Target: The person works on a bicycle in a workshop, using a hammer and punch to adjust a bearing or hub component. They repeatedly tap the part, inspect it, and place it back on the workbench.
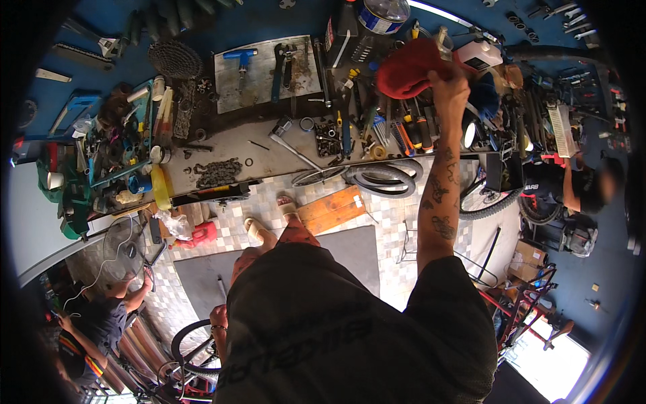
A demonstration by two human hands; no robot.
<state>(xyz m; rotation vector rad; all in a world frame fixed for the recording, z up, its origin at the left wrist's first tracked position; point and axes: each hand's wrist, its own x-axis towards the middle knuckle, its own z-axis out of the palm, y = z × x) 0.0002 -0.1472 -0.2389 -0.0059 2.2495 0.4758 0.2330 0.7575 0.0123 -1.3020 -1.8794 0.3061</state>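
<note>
My right hand (449, 87) reaches to the far right of the workbench, its fingers closed on the edge of a bunched red cloth (408, 66). The cloth is above the bench top, beside a clear plastic jar (383, 15) and a white container (478, 55). Several screwdrivers (422, 128) stand just below it. Low on the left, by my hip, my left hand (219, 318) is curled, partly hidden by my shirt. A thin dark rod (222, 288) shows just above that hand; whether it is held, I cannot tell.
On the bench (229, 143) lie a bicycle chain (218, 174), a blue-handled tool (240, 57) on a metal tray (262, 101), and a ratchet-like tool (296, 149). Tyres (383, 178) hang under its edge. One person (94, 330) sits at left; another (572, 185) works at right.
</note>
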